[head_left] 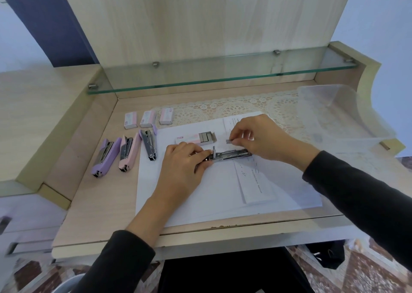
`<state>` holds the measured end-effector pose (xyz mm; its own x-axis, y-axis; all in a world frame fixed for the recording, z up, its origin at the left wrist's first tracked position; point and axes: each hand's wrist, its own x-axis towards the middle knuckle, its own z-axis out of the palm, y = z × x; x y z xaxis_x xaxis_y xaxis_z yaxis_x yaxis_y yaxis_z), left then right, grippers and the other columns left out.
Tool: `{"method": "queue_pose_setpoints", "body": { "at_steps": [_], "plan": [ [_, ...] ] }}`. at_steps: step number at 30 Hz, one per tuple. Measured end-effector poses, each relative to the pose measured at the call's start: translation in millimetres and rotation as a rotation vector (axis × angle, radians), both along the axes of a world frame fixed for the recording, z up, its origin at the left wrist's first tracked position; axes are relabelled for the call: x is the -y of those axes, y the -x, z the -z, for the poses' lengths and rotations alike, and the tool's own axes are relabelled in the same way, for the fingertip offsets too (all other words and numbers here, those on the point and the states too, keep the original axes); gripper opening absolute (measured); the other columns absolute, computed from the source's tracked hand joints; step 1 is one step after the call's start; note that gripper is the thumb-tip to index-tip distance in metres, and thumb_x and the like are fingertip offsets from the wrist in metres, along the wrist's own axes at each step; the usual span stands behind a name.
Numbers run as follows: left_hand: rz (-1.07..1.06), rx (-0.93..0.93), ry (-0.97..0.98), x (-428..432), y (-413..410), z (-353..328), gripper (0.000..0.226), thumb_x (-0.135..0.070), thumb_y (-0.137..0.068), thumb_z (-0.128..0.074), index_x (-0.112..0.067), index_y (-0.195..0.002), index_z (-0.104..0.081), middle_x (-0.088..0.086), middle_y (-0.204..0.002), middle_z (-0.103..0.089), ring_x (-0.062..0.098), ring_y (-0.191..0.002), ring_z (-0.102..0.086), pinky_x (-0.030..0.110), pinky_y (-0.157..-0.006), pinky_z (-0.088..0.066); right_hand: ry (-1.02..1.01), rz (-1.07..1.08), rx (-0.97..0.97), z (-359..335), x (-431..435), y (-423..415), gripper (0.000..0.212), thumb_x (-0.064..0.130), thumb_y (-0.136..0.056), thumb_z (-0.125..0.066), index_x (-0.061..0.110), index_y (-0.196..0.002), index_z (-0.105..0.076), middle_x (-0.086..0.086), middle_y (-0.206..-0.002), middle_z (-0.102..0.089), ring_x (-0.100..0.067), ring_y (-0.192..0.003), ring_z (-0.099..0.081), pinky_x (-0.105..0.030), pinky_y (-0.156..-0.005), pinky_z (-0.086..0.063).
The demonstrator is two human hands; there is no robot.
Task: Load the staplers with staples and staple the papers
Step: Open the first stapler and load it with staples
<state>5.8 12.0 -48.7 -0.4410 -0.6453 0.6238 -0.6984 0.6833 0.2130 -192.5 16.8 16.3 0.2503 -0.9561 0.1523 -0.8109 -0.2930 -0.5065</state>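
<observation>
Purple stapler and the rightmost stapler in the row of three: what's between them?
The pink stapler lies between the purple stapler and the rightmost stapler; the head view shows it.

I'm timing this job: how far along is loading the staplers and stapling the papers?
Done: one staple box is open on the papers. In hand: the left hand holds an open stapler while the right hand pinches a staple strip above it. Remaining: three other staplers lie opened, three closed boxes behind them; whether they're loaded isn't visible, and stapling seems not started.
</observation>
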Motion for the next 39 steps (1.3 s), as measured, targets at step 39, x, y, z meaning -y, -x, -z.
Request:
{"method": "queue_pose_setpoints", "body": {
  "at_steps": [39],
  "plan": [
    [0.001, 0.012, 0.014, 1, -1, 1, 0.028, -0.031, -0.079, -0.053, -0.013, -0.084, -0.074, 0.0, -0.076, -0.067, 0.01, -0.077, -0.046, 0.028, -0.072, -0.031, 0.161, -0.102, 0.023, 25, -11, -8, 0.008, 0.011, -0.072, -0.073, 0.014, -0.078, -0.075, -0.001, -0.079, -0.067, -0.02, -0.072, -0.058, -0.03, -0.065, -0.047]
  ]
}}
